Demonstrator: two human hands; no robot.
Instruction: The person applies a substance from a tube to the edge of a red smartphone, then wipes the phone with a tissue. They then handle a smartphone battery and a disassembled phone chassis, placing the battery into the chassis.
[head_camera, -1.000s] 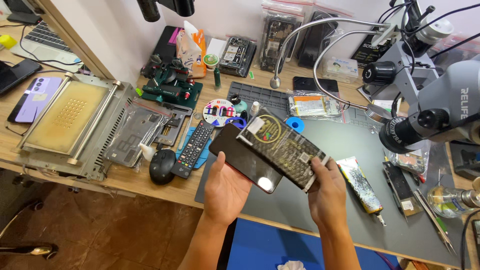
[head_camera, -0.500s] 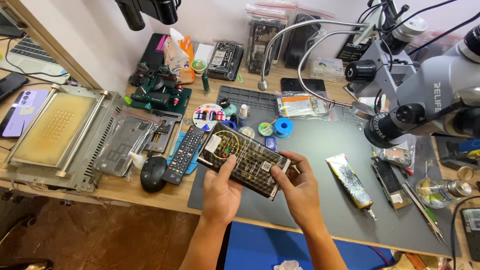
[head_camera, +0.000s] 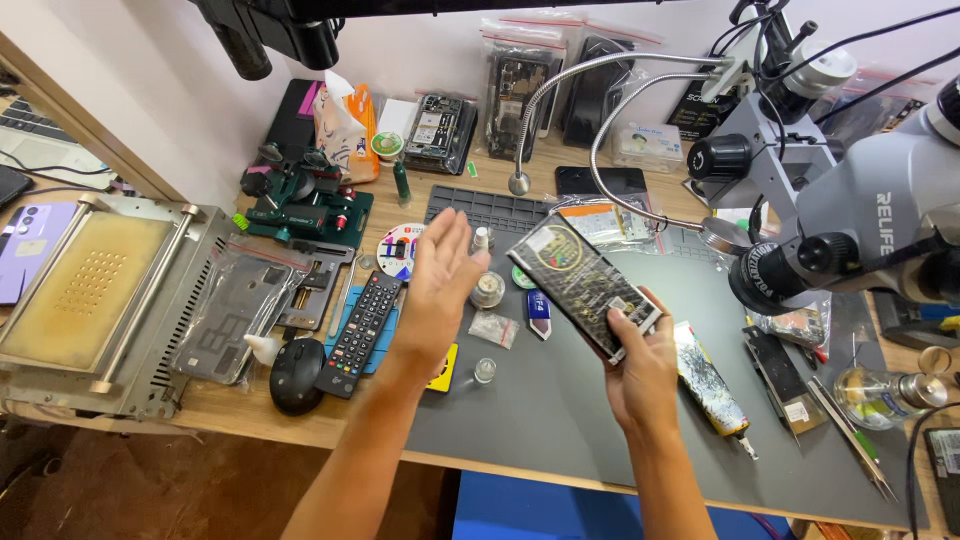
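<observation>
Nearest the bench (head_camera: 240, 415) edge, the right hand (head_camera: 640, 375) is gripping the lower end of an opened phone (head_camera: 583, 285), its fingers wrapping the edges, holding it tilted above the dark grey mat (head_camera: 600, 450) at centre right. Left of it, the left hand (head_camera: 440, 280) is hovering open, fingers spread wide and holding nothing, above a small round tin (head_camera: 488, 290) and just right of a black remote control (head_camera: 362, 330). A black mouse (head_camera: 297, 375) is lying near left. Farther right, a grey microscope (head_camera: 850, 220) is leaning over the mat.
</observation>
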